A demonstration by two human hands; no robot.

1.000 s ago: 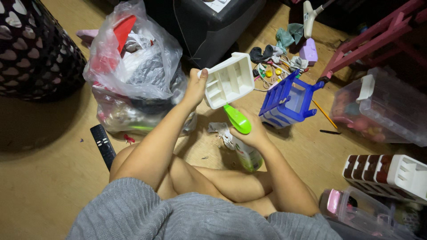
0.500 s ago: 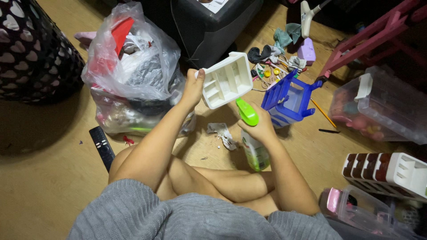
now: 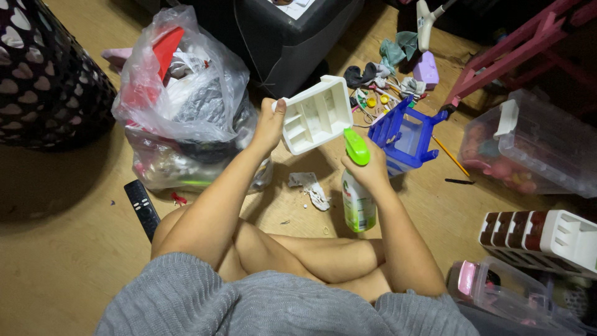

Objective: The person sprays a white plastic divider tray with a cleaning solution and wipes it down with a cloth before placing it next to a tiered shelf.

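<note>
Raised upright, spray bottle (green-capped) hangs under right hand.

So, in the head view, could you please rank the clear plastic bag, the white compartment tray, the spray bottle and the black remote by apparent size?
1. Clear plastic bag of rubbish
2. White compartmented plastic tray, though raised nearer the camera
3. Green-topped spray bottle
4. Black remote control, partly hidden by a knee

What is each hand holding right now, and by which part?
The left hand holds the white tray by its left edge. The right hand holds the spray bottle by its neck, under the green head.
</note>
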